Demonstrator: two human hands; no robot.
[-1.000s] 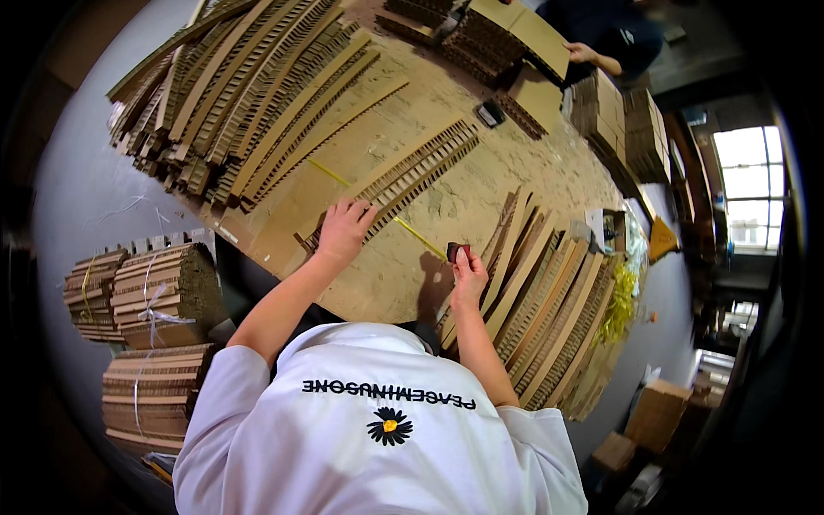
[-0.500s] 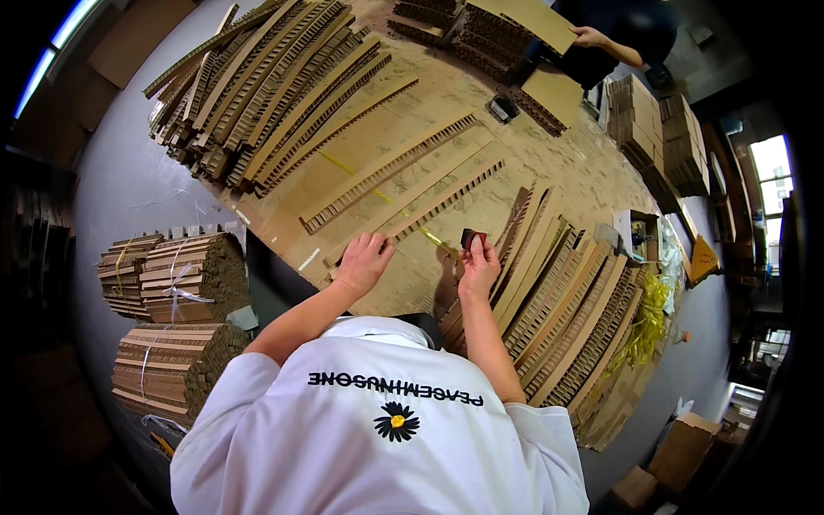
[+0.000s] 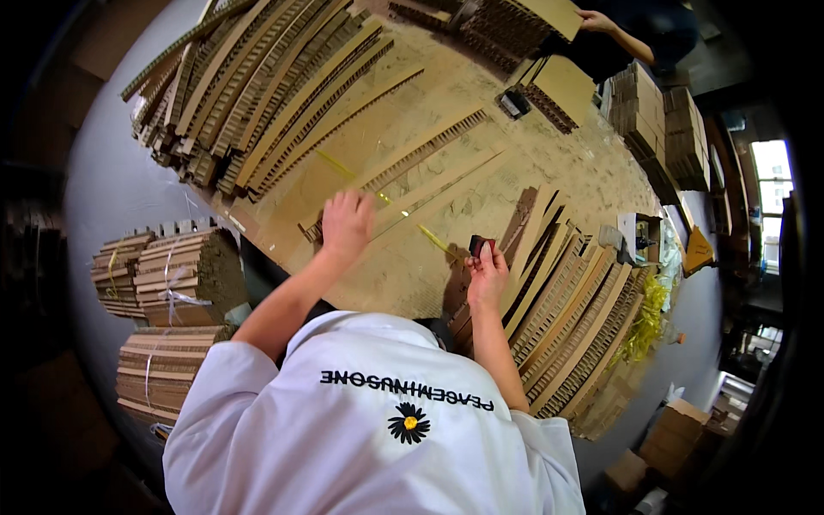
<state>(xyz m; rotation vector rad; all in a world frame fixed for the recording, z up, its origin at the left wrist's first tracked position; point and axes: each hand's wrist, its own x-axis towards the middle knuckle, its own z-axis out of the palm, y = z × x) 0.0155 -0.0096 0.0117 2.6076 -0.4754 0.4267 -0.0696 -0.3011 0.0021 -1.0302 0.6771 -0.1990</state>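
Observation:
My left hand [image 3: 346,225] is over the near part of a honeycomb cardboard strip [image 3: 429,153] lying on the table. Its fingers are smeared by motion, so their grip cannot be made out. Beside that strip, to its right, lies a flat-faced cardboard strip [image 3: 446,182] with a thin dark line along it. My right hand [image 3: 487,273] is closed, pinching a small black and dark red block [image 3: 481,246] above the table, near the right-hand stack of strips.
Honeycomb strips are piled at the far left [image 3: 257,81] and stacked at the right [image 3: 571,300]. Tied bundles [image 3: 184,273] stand at the left. Yellow strapping [image 3: 650,318] hangs at the right edge. Across the table a co-worker's hand [image 3: 596,21] touches a cardboard panel [image 3: 549,13].
My left hand has moved left and away from me, off the right strip's near end. The strips at the middle now lie closer together. My right hand still holds the block, slightly further right.

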